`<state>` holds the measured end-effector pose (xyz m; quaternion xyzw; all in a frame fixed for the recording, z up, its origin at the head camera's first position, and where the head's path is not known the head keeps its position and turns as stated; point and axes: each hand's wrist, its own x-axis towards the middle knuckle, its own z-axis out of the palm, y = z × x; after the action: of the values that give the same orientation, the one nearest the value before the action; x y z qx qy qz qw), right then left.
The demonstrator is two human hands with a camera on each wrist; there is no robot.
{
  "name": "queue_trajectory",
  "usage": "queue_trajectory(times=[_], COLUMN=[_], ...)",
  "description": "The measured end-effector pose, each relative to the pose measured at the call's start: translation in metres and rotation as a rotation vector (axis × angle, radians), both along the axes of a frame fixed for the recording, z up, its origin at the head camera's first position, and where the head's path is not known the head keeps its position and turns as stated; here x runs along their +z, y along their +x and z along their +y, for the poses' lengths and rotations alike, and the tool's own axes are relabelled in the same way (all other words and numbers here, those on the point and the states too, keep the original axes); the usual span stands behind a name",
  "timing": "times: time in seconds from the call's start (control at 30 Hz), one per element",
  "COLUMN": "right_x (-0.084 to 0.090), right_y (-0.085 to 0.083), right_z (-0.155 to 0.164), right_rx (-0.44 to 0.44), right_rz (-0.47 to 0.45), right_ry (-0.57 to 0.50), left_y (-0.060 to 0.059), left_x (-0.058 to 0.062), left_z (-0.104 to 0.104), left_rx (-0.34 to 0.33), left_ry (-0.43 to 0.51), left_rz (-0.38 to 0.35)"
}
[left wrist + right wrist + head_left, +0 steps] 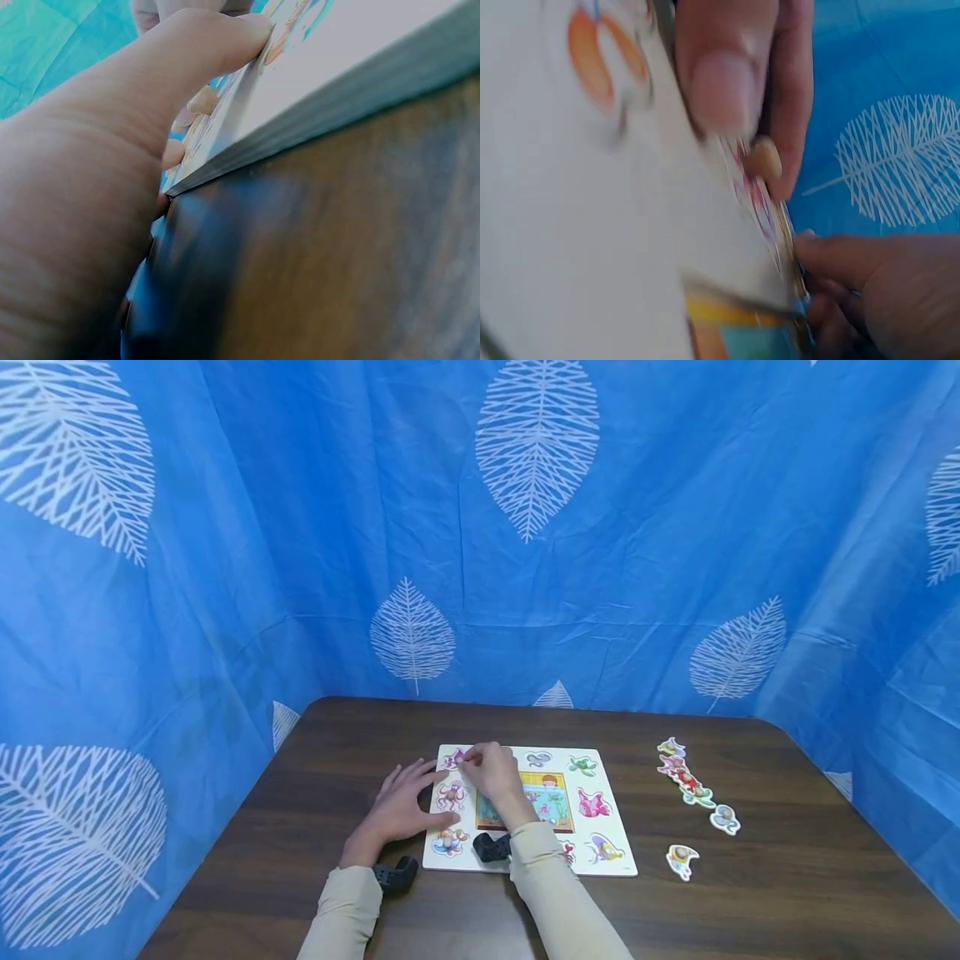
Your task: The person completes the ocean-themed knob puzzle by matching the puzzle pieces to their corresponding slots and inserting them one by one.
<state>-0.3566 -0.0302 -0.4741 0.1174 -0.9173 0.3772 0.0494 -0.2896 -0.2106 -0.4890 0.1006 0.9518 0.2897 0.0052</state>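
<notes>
A white puzzle board (525, 864) with printed sea animals lies on the table. My right hand (491, 777) is at its far left corner, fingertips pinching a small pink puzzle piece (452, 760) over the pink picture there; the fingers hide part of it. In the right wrist view, this right hand (885, 289) has curled fingers. My left hand (405, 802) rests along the board's left edge, fingers spread, thumb (225, 41) on the board. Between its thumb and forefinger lies the pink octopus (452, 796), where a wooden knob (763, 159) stands up.
Several loose knobbed pieces lie right of the board in a slanting row, among them a red one (681, 777) and a grey one (725, 819). A yellow-and-white piece (681, 862) lies nearer. A blue curtain (465, 560) hangs behind the dark wooden table (360, 727).
</notes>
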Motion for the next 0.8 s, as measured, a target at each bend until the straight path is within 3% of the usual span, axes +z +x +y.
queue_trajectory(times=[0.43, 0.7, 0.8], right_x=[-0.0049, -0.0071, -0.0057], right_y=[0.0021, 0.0013, 0.0017], right_z=[-0.0036, -0.0068, -0.0057], right_rx=[-0.058, 0.063, 0.066], right_rz=[0.044, 0.087, 0.092], right_ry=[0.013, 0.156, 0.179], left_y=[-0.0004, 0.0021, 0.0012], left_x=[0.0011, 0.0005, -0.0004], left_z=[0.0026, -0.0008, -0.0004], left_rx=[-0.012, -0.014, -0.015], left_ry=[-0.008, -0.005, -0.011], left_rz=[0.019, 0.028, 0.033])
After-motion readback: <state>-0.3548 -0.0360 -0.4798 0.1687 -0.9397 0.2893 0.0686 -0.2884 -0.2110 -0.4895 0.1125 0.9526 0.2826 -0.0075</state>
